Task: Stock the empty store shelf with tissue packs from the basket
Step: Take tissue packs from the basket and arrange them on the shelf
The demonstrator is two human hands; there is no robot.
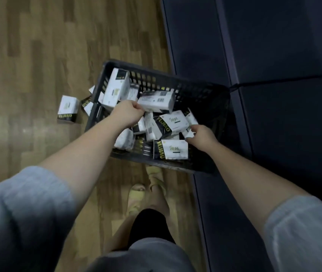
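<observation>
from the head camera, looking down: a dark basket [205, 91] sits on the wood floor [38, 55], right beside the dark shelf [274, 55] on the right. the basket has lots of white and black tissue packs in a messy pile.

the left hand [127, 112] is in the basket. its fingers are curled and pinch the end of one pack [156, 101], which sticks up above the pile. the right hand [202, 135] is at the pile too. its fingers are bent around the corner of a small pack [188, 134], but how well it holds i cannot tell, since the fingers hide it.

a few packs are already out of the basket. a loose pack [67, 108] lies on the floor to the left, and more are jammed against the basket's side.

what could go wrong, i think: the left hand only has the pack by its end, so it could slip and drop. pulling packs out of the messy pile could knock others over the low rim. the feet [142, 193] are close to the basket, so a step could bump it or squash a pack on the floor. those floor packs could get forgotten.
</observation>
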